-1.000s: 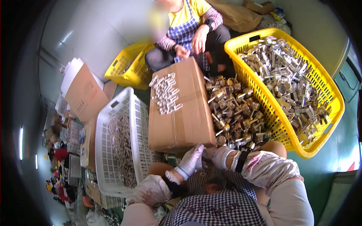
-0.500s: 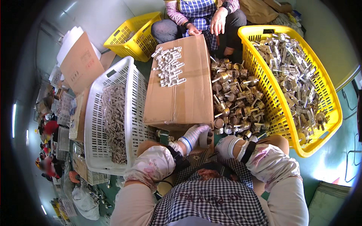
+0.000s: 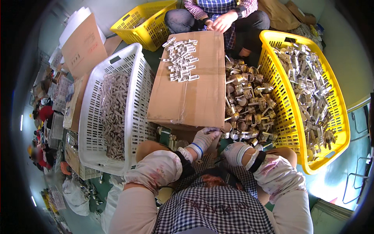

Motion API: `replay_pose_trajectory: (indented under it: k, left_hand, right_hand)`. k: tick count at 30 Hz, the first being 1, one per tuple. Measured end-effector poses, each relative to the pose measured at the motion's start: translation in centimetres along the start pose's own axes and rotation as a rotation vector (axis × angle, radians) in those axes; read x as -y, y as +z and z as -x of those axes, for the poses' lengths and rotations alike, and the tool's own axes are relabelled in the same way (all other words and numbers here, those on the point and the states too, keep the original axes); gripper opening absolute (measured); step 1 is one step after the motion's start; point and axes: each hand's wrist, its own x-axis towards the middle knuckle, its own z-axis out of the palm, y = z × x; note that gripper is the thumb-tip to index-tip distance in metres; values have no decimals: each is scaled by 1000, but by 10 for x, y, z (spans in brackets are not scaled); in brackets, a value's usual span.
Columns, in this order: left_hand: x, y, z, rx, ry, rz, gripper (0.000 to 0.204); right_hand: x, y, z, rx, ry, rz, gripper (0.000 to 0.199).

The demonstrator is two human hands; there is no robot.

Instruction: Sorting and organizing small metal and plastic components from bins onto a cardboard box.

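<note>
My left hand (image 3: 205,139), in a white glove, reaches to the near edge of a brown cardboard box (image 3: 194,93) and touches a small metal part there; its grip is hard to make out. My right hand (image 3: 233,153), also gloved, lies low by my knee with its fingers hidden. A heap of round metal lock parts (image 3: 247,107) lies on the floor between the box and a yellow basket (image 3: 335,97). Several small white pieces (image 3: 181,60) lie on the far end of the box top.
A white basket (image 3: 87,124) of small grey metal strips stands on my left. The yellow basket on the right holds long metal parts. Another person (image 3: 222,15) sits across the box beside a second yellow basket (image 3: 144,23). Flat cardboard (image 3: 83,45) leans at far left.
The view has tilted down and nearer to the box. My left hand has stayed at the box's near edge, and my right hand has drawn back toward my knee.
</note>
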Motion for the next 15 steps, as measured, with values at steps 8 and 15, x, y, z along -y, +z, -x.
replay_pose_trajectory:
  k: [8, 15]
  left_hand:
    - [19, -15, -23, 40, 154, -145, 22]
    - [16, -12, -23, 24, 70, -83, 22]
  right_hand:
    - [-6, -26, 20, -40, -9, -131, 24]
    - [-18, -40, 30, -326, 4, -398, 30]
